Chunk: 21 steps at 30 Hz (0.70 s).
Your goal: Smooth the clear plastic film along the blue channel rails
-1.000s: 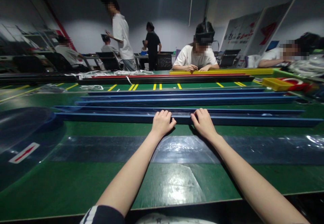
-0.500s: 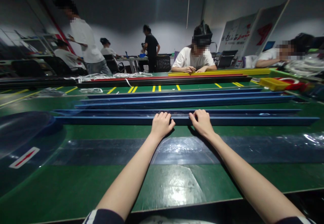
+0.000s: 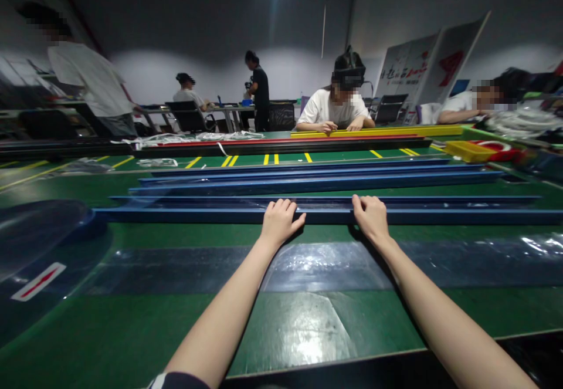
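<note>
Lying across the near part of the green table, a clear strip passes beneath both forearms, between the near edge and the blue channel. At the left, a transparent coil with a red-and-white label covers that channel's left end. More blue channels lie just beyond, with a black rail farther off and a yellow tray at the far right; across the table a co-worker leans over a yellow rail.

On the nearest blue channel, near its middle, both hands touch the near wall, slightly apart. The left hand has bent fingers over it, thumb spread right; the right hand is loosely curled, thumb leftmost. Whether either actually grips the wall, I cannot tell.
</note>
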Available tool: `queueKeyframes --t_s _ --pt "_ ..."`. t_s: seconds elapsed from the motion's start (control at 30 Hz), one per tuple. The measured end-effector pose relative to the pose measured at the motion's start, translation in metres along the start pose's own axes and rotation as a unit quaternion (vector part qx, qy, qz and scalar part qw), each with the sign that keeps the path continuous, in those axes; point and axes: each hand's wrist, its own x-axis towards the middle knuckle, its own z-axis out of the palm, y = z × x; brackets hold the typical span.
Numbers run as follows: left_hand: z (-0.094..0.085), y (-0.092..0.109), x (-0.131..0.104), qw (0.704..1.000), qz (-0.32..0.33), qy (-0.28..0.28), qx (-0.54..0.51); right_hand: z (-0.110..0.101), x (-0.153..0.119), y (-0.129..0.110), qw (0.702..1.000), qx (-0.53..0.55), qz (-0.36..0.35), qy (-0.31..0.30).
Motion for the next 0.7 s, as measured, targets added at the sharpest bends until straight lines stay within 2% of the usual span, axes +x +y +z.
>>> queueKeyframes --t_s 0.7 --pt "0.0000 0.0017 0.0008 1.000 0.009 -0.005 0.020 -0.0011 0.0008 0.0005 0.998 -0.057 0.006 -0.033"
